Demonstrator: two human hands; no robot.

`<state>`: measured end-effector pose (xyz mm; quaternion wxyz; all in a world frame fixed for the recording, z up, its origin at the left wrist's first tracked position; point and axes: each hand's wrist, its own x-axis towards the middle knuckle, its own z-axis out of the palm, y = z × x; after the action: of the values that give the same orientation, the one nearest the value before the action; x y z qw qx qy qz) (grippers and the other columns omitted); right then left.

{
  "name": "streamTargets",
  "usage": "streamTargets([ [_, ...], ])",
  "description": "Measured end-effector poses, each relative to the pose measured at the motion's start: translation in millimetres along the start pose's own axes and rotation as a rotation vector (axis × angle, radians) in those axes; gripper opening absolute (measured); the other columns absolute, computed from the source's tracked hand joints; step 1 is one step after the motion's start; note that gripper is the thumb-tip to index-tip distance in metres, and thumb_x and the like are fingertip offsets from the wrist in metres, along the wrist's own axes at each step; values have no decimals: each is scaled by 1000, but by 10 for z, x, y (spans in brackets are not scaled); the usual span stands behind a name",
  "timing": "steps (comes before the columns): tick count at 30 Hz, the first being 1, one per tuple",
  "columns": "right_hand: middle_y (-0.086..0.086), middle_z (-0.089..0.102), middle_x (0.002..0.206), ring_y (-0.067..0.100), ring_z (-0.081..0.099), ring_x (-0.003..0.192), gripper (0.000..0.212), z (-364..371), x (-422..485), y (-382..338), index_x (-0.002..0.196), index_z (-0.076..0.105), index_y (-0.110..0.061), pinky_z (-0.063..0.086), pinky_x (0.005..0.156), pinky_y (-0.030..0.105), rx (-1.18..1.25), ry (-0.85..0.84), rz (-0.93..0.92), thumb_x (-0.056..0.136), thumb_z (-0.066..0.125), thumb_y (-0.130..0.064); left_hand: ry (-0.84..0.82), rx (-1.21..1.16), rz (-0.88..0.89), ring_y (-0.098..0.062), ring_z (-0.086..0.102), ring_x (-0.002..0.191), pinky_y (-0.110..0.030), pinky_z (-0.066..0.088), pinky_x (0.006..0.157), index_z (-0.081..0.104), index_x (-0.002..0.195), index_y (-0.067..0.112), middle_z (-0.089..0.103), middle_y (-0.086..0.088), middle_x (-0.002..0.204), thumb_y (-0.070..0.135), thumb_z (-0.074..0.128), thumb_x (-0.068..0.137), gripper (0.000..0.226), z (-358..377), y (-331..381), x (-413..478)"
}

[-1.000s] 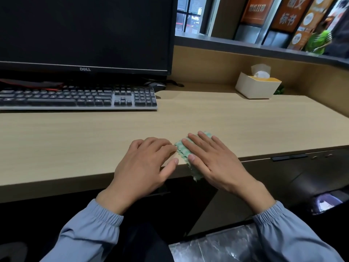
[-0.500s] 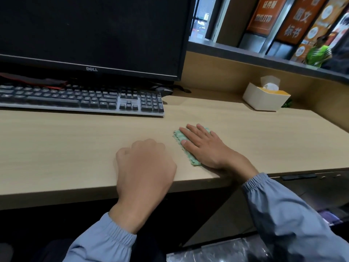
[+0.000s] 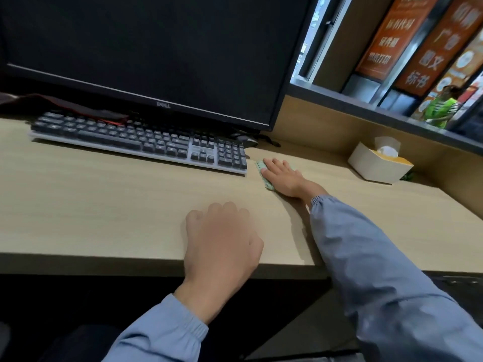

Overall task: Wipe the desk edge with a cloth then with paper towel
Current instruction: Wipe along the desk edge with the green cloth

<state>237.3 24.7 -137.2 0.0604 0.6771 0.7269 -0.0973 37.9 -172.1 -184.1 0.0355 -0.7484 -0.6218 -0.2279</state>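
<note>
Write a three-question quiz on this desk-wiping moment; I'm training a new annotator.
1. True or false: the right hand presses the green cloth flat on the desk with straight fingers.
2. Relative to the keyboard, the cloth lies: A on top of it; B just off its right end; C off its left end.
3. Short answer: which hand rests near the desk's front edge?
Key: 1 true; 2 B; 3 the left hand.
</note>
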Motion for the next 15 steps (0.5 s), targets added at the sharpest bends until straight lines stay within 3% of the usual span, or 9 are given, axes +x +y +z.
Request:
streamTargets([
  [3, -4, -4, 172, 25, -8, 158, 58, 141, -559, 41, 162, -2, -39, 2, 123, 55, -21, -13, -50, 108, 14, -55, 2, 2, 16, -23, 55, 103, -48, 37, 89, 63, 114, 24, 60, 3, 109, 50, 32, 97, 43, 7, -3, -11],
  [8, -18, -12, 168, 9, -19, 154, 58, 456, -1719, 343, 159, -5, -47, -6, 126, 41, 10, -8, -115, 106, 15, -59, 16, 20, 50, -24, 56, 102, -48, 36, 89, 64, 114, 21, 61, 0, 111, 46, 31, 99, 44, 38, -7, -31],
  [12, -21, -2, 169, 0, -12, 154, 60, 586, -2079, 612, 159, 8, -50, 2, 128, 38, 43, 106, -124, 102, 13, -67, 20, 66, 66, -26, 55, 99, -49, 34, 88, 65, 111, 17, 61, -3, 109, 43, 34, 100, 41, 66, -15, -37],
  [15, -16, 7, 170, 4, 0, 156, 60, 713, -2075, 628, 159, 19, -48, 11, 127, 38, 14, 272, -64, 101, 11, -62, 33, 61, 68, -27, 55, 99, -51, 34, 89, 65, 110, 16, 61, -4, 109, 41, 35, 100, 41, 68, -28, -33],
])
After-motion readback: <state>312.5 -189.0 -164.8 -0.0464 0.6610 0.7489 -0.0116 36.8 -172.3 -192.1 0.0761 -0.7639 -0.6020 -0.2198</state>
